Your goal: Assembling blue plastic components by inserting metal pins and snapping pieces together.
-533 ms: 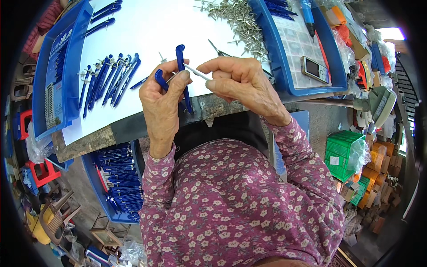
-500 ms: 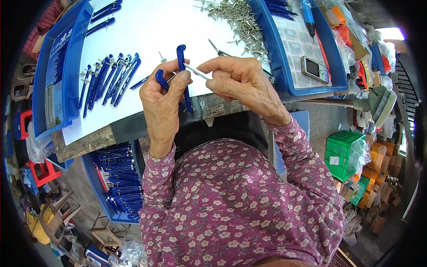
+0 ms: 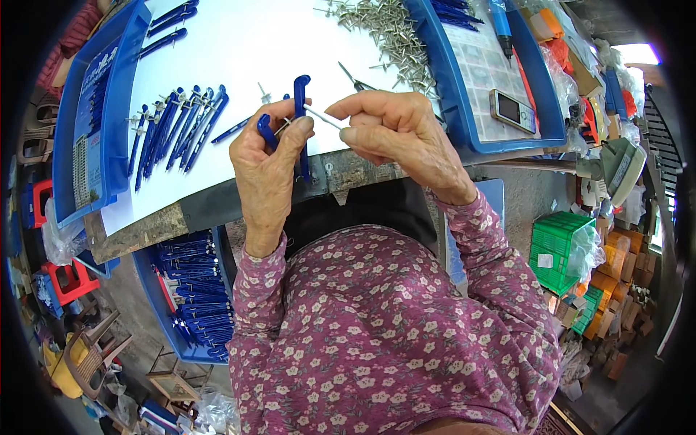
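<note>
My left hand (image 3: pixel 267 168) grips two blue plastic handle pieces (image 3: pixel 300 109) upright over the near edge of the white table (image 3: pixel 239 43). My right hand (image 3: pixel 395 134) pinches a thin metal pin (image 3: pixel 322 116) whose tip meets the blue pieces at my left thumb. Both hands are close together just above the table's front edge. A row of assembled blue pieces (image 3: pixel 177 130) lies on the white surface to the left of my left hand. A heap of loose metal pins (image 3: pixel 391 32) lies on the table beyond my right hand.
A blue tray (image 3: pixel 94 123) stands at the left of the table, another blue tray (image 3: pixel 493 72) with a small phone (image 3: pixel 512 110) at the right. Below the table a blue bin (image 3: pixel 192 290) holds several blue parts. A green crate (image 3: pixel 557 250) sits on the floor at right.
Both hands stay in nearly the same place; the pin in my right hand remains against the blue pieces with only a slight shift.
</note>
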Demonstrator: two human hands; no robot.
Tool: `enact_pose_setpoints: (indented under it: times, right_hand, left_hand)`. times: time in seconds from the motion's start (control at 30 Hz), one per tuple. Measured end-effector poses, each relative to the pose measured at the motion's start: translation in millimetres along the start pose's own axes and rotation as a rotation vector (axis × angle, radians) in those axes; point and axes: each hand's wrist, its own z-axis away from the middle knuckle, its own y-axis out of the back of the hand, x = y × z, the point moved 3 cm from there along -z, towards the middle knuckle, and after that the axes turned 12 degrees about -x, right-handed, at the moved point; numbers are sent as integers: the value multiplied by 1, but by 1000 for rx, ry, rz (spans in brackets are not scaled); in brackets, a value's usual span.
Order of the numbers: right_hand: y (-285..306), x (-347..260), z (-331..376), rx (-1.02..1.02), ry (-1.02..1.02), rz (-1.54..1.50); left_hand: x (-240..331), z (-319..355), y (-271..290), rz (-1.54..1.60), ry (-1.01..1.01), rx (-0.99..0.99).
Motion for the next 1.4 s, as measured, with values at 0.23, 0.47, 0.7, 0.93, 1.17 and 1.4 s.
enact_pose_setpoints:
  times: [0.23,0.47,0.7,0.93,1.17,1.4]
  right_hand:
    - [-7,8,-1,-14,37,-11]
    - [-19,14,2,97,179,218]
    - [-18,15,3,30,74,75]
    - [-3,0,8,8,116,410]
    - [6,-15,1,31,213,723]
    - [8,-21,-3,-31,318,912]
  left_hand:
    - [-1,0,2,24,-13,-1]
    - [-3,-1,-1,203,-70,-14]
    - [-4,-2,0,131,-80,-41]
    - [-1,2,6,121,-15,-22]
    - [-7,-1,10,416,37,-113]
    - [-8,0,10,462,69,-120]
